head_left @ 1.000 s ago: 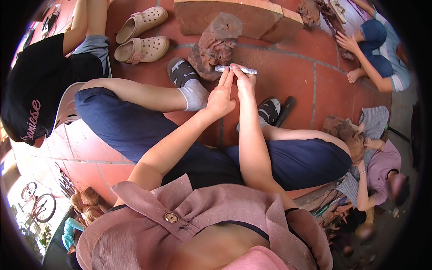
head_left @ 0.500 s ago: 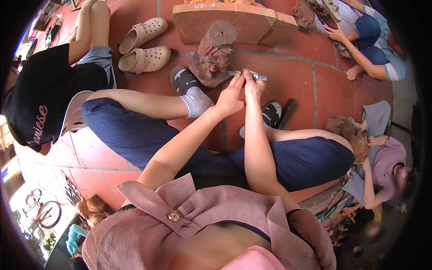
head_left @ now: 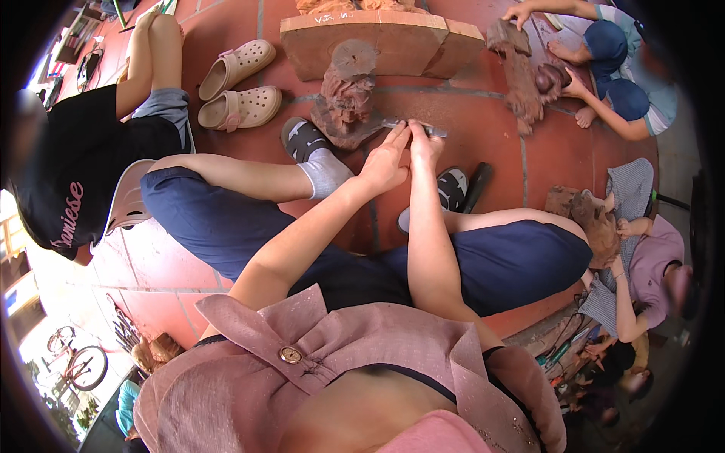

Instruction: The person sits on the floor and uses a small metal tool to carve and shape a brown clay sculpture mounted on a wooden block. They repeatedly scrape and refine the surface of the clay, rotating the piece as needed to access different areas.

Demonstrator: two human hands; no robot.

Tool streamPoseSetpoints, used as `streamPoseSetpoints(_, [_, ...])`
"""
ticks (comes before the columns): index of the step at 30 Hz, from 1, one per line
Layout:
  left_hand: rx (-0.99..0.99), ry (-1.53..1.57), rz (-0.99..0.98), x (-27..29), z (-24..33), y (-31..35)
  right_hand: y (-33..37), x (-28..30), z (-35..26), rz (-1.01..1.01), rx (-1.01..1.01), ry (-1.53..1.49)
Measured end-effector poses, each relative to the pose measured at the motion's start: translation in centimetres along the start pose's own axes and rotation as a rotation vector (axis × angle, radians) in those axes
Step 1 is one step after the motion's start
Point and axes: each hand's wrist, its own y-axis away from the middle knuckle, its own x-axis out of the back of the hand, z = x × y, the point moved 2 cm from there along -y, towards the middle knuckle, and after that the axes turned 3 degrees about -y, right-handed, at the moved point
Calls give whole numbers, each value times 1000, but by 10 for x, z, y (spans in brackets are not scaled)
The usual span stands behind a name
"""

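While both hands pinched a slim metal tool in the upper centre, it met a carved wooden figure.
Left hand and right hand gripped its shaft; it looked stiff, light, best held near the tip.

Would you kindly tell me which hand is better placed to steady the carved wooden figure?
Probably left: the left hand lies closer to the carved wooden figure, while the right hand pinches the slim metal tool.

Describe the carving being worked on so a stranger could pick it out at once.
Find the big wooden block at the top of the red tile floor. Just below it stands the carving, beside both hands' fingertips. Unlike other carvings nearby, it has a round flat top.
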Motion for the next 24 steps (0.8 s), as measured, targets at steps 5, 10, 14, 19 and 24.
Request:
streamPoseSetpoints(5, [213, -45, 45, 7, -8, 38, 13, -15, 35, -208, -147, -43])
streamPoseSetpoints(10, [2, -80, 121, -11, -15, 9, 2, -10, 15, -69, -77, 3])
streamPoseSetpoints(14, [-46, -71, 176, -11, -20, 15, 9, -11, 21, -132, -111, -72])
streamPoseSetpoints(19, [158, -16, 114, -1, -19, 26, 18, -24, 34, -103, -112, -58])
streamPoseSetpoints(24, [111, 21, 74, -6, -20, 12, 8, -15, 29, -79, -64, -10])
